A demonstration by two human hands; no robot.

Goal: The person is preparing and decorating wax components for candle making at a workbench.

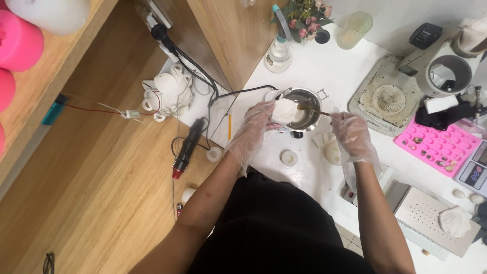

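two gloved hands, left hand (pixel 257 123) at metal pot (pixel 304 114) rim

White lump (pixel 285 110) at the left fingers, silver pot (pixel 304 107) beside it, pink mold tray (pixel 437 146) right of the right fingers, white surface (pixel 314 172).

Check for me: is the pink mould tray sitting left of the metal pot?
No, the pink mould tray lies right of the metal pot, past the gloved right hand.

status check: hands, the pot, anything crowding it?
Left hand gloved, grip on white lump over metal pot. Right hand grips thin stirring stick, tip in pot. Black cable runs close on the left.
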